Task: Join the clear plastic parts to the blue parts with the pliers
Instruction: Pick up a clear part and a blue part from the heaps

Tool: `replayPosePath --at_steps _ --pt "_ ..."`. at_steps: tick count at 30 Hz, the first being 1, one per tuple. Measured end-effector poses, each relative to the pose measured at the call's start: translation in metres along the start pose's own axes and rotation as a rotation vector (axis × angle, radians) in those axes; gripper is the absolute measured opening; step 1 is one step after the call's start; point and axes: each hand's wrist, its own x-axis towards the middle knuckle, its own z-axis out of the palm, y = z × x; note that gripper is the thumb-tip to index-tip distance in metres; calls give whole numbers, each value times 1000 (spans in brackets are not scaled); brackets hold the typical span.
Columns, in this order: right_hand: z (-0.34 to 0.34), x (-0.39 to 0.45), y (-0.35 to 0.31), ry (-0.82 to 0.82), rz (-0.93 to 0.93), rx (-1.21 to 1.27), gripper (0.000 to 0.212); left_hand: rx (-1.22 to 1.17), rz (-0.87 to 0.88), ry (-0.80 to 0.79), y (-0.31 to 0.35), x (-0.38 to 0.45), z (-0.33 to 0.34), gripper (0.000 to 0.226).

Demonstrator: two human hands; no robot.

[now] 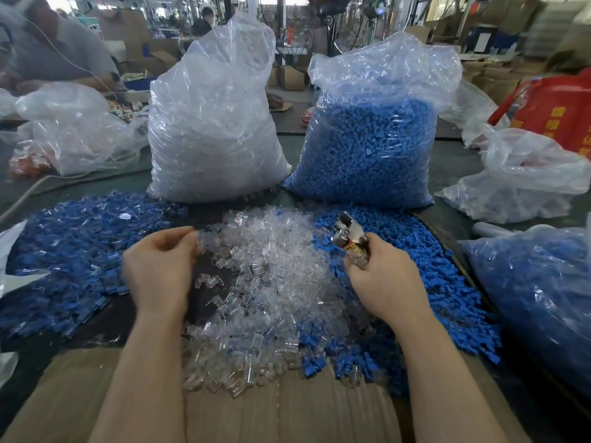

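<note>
A heap of clear plastic parts [275,276] lies in the middle of the table. Loose blue parts [428,282] are piled to its right. On the left spreads a mound of blue pieces with clear pieces on them [73,251]. My right hand [383,279] grips metal pliers [350,233], jaws pointing up and away over the blue pile. My left hand [160,270] hovers at the left edge of the clear heap, fingers curled with their tips at the clear parts; whether it holds one is unclear.
A tall bag of clear parts [217,123] and a tall bag of blue parts [374,139] stand behind the heaps. A bag of blue pieces [537,295] sits at right. Cardboard [287,410] lies at the near edge. Other people work across the table.
</note>
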Motion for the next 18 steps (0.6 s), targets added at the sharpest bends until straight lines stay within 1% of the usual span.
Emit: replayPosePath --at_steps 3,5,8,12,14,15,18 --pt "1 1 4 -12 45 -132 23 368 71 199 -16 12 -24 12" --pt "1 0 6 -46 70 -191 23 459 71 276 -18 13 -30 14" --pt "1 0 6 -64 107 -232 25 523 62 279 -17 12 -30 20" --pt "0 1 6 -41 157 -271 25 715 74 206 -12 9 -29 32" --pt "0 1 7 -25 166 -287 26 854 90 137 -7 9 -26 32" --pt "0 1 7 -20 172 -292 26 898 89 71 -3 10 -24 28" --pt "0 1 8 -20 191 -291 25 954 23 -205 1 10 -17 19"
